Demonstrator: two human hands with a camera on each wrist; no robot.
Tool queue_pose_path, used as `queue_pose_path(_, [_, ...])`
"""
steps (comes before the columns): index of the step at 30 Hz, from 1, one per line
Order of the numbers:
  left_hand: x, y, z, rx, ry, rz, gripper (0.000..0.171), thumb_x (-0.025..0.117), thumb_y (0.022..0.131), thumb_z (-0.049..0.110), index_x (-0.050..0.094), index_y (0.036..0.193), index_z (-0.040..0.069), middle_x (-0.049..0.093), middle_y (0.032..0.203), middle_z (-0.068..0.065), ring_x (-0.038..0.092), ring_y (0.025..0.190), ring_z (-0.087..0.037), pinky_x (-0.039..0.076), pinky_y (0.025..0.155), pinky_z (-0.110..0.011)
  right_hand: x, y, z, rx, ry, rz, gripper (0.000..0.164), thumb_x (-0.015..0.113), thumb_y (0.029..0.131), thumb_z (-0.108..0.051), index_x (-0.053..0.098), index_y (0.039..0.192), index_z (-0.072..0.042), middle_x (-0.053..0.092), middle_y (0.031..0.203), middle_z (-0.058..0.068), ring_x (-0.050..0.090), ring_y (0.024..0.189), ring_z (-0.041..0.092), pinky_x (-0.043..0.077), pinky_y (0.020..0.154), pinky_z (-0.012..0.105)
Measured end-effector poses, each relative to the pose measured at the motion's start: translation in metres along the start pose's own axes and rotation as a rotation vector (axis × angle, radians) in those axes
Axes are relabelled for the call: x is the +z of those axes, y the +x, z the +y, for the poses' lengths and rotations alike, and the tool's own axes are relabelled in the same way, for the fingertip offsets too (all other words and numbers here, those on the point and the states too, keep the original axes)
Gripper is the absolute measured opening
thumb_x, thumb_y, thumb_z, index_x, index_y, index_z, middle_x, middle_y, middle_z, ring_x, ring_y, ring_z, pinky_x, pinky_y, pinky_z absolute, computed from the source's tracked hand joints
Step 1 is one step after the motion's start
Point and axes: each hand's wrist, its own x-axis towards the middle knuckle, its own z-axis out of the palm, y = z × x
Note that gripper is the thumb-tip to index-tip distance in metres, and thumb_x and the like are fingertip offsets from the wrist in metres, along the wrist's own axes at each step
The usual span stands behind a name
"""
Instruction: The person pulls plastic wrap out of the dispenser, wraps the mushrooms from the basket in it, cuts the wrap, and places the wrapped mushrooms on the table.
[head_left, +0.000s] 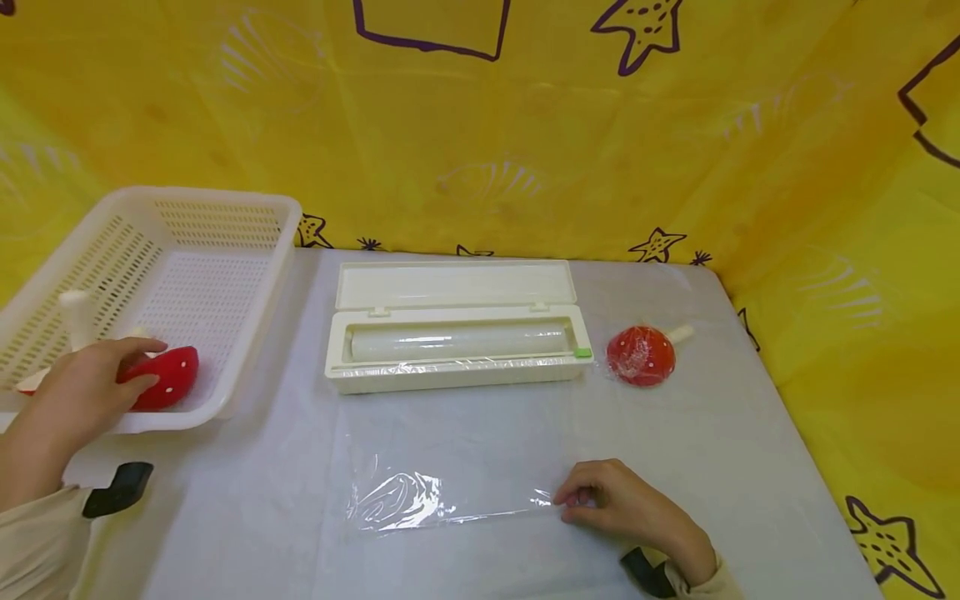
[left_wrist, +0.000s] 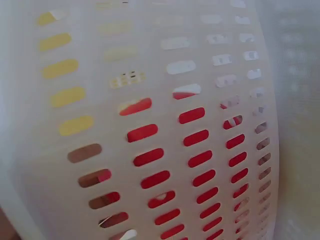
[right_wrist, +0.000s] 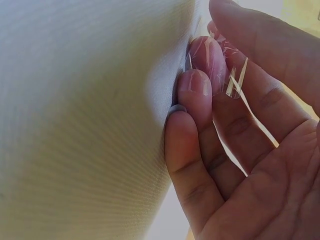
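Observation:
At the basket's near end my left hand [head_left: 86, 383] reaches over the rim, its thumb and fingers gripping a red toy mushroom [head_left: 174, 379] with white dots. The left wrist view shows red only through the slots of the basket wall [left_wrist: 115, 165]. My right hand [head_left: 622, 504] pinches the near right corner of a sheet of cling film [head_left: 465, 467]. In the right wrist view a crinkled bit of film [right_wrist: 235, 82] shows at those fingers. The sheet runs out from the roll [head_left: 457, 340] in an open white dispenser box [head_left: 457, 382].
The white slotted basket [head_left: 258, 333] stands at the left; a white stem [head_left: 77, 317] sticks up inside it. Right of the box lies another red toy mushroom [head_left: 641, 357], wrapped in film. A green slider [head_left: 582, 353] sits at the box's right end. Yellow patterned cloth [head_left: 480, 125] hangs behind the table.

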Motion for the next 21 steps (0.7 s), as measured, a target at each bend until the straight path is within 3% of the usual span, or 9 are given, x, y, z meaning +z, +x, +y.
queue_pose_path(3, [0.001, -0.002, 0.005, -0.004, -0.03, 0.035, 0.044, 0.072, 0.083, -0.003, 0.055, 0.123, -0.012, 0.054, 0.113, -0.043, 0.047, 0.091, -0.052, 0.055, 0.068, -0.057, 0.0, 0.0, 0.0, -0.012, -0.01, 0.009, 0.009, 0.077, 0.087, -0.015, 0.075, 0.095, -0.013, 0.072, 0.087, -0.001, 0.057, 0.078, -0.005, 0.053, 0.067, 0.02])
queue_pose_path(5, [0.001, -0.004, 0.01, 0.008, -0.062, 0.073, 0.043, 0.072, 0.084, -0.004, 0.056, 0.123, -0.012, 0.054, 0.114, -0.042, 0.046, 0.094, -0.053, 0.058, 0.067, -0.037, 0.0, 0.0, 0.0, -0.015, -0.012, 0.012, 0.009, 0.077, 0.087, -0.016, 0.075, 0.095, -0.014, 0.073, 0.087, -0.002, 0.057, 0.078, -0.005, 0.053, 0.066, 0.02])
queue_pose_path(7, [0.0, -0.006, 0.016, 0.045, -0.088, 0.14, 0.04, 0.072, 0.083, -0.005, 0.058, 0.121, -0.011, 0.055, 0.114, -0.041, 0.047, 0.094, -0.052, 0.048, 0.065, -0.016, 0.0, 0.0, 0.0, -0.012, -0.01, 0.012, 0.009, 0.077, 0.087, -0.017, 0.075, 0.096, -0.014, 0.073, 0.088, -0.001, 0.055, 0.077, -0.005, 0.052, 0.065, 0.02])
queue_pose_path(9, [-0.002, -0.008, 0.023, 0.078, -0.102, 0.216, 0.037, 0.072, 0.082, -0.007, 0.061, 0.118, -0.01, 0.057, 0.112, -0.039, 0.049, 0.091, -0.048, 0.032, 0.061, -0.007, 0.0, 0.0, 0.0, -0.007, -0.008, 0.011, 0.009, 0.077, 0.087, -0.016, 0.075, 0.096, -0.014, 0.072, 0.088, 0.0, 0.055, 0.077, -0.005, 0.052, 0.065, 0.02])
queue_pose_path(12, [-0.005, -0.013, 0.033, 0.126, -0.117, 0.317, 0.035, 0.073, 0.08, -0.01, 0.065, 0.113, -0.008, 0.061, 0.109, -0.036, 0.053, 0.09, -0.014, 0.028, 0.062, -0.009, 0.0, 0.0, 0.0, -0.002, -0.008, 0.01, 0.01, 0.077, 0.087, -0.016, 0.075, 0.096, -0.014, 0.073, 0.088, 0.0, 0.055, 0.077, -0.005, 0.051, 0.065, 0.02])
queue_pose_path(15, [-0.008, -0.017, 0.042, 0.168, -0.116, 0.392, 0.035, 0.074, 0.077, -0.014, 0.068, 0.11, -0.006, 0.064, 0.106, -0.033, 0.035, 0.086, 0.016, 0.03, 0.064, -0.014, 0.0, 0.0, 0.0, 0.005, -0.009, 0.011, 0.01, 0.077, 0.087, -0.018, 0.075, 0.096, -0.014, 0.073, 0.089, -0.003, 0.054, 0.077, -0.005, 0.05, 0.064, 0.019])
queue_pose_path(17, [-0.01, -0.02, 0.047, 0.207, -0.111, 0.439, 0.037, 0.075, 0.074, -0.016, 0.069, 0.109, -0.005, 0.065, 0.103, -0.03, 0.027, 0.085, 0.024, 0.03, 0.065, -0.011, 0.0, 0.0, -0.001, 0.01, -0.009, 0.012, 0.01, 0.077, 0.087, -0.018, 0.075, 0.096, -0.014, 0.073, 0.09, -0.004, 0.054, 0.077, -0.005, 0.05, 0.064, 0.019])
queue_pose_path(19, [-0.01, -0.021, 0.051, 0.247, -0.115, 0.489, 0.039, 0.075, 0.071, -0.02, 0.07, 0.107, -0.005, 0.07, 0.098, -0.006, 0.028, 0.086, 0.025, 0.029, 0.066, -0.006, 0.0, 0.0, -0.001, 0.015, -0.008, 0.011, 0.01, 0.077, 0.087, -0.019, 0.075, 0.096, -0.014, 0.073, 0.09, -0.004, 0.053, 0.076, -0.006, 0.05, 0.063, 0.019])
queue_pose_path(21, [-0.009, -0.022, 0.055, 0.279, -0.131, 0.531, 0.042, 0.074, 0.07, -0.023, 0.071, 0.107, -0.004, 0.063, 0.098, 0.022, 0.03, 0.088, 0.025, 0.028, 0.072, -0.001, 0.0, 0.0, -0.002, 0.009, -0.013, 0.015, 0.01, 0.077, 0.087, -0.018, 0.075, 0.095, -0.015, 0.073, 0.09, -0.004, 0.053, 0.076, -0.005, 0.05, 0.063, 0.019])
